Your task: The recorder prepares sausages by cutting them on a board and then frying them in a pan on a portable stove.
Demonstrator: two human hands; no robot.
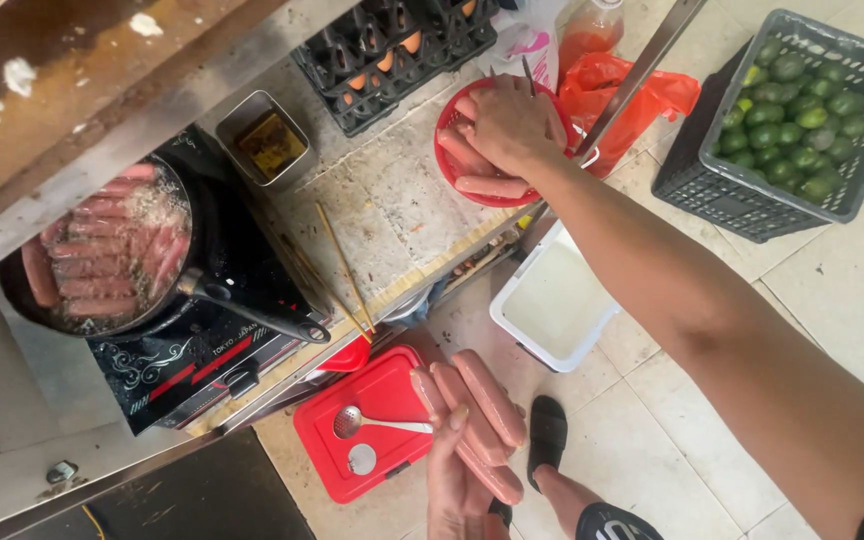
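I note the left hand [457,480] with fingers clenched round three sausages [472,420], held above the floor. My right hand [512,125] reaches into the red basket [449,170] on the surface, fingers grasping more sausages. Frying pan [102,250] sits well apart.

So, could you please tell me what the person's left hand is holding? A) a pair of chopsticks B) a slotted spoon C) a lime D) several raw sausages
D: the left hand grips three sausages above the red box, while the right hand reaches into the red bowl.
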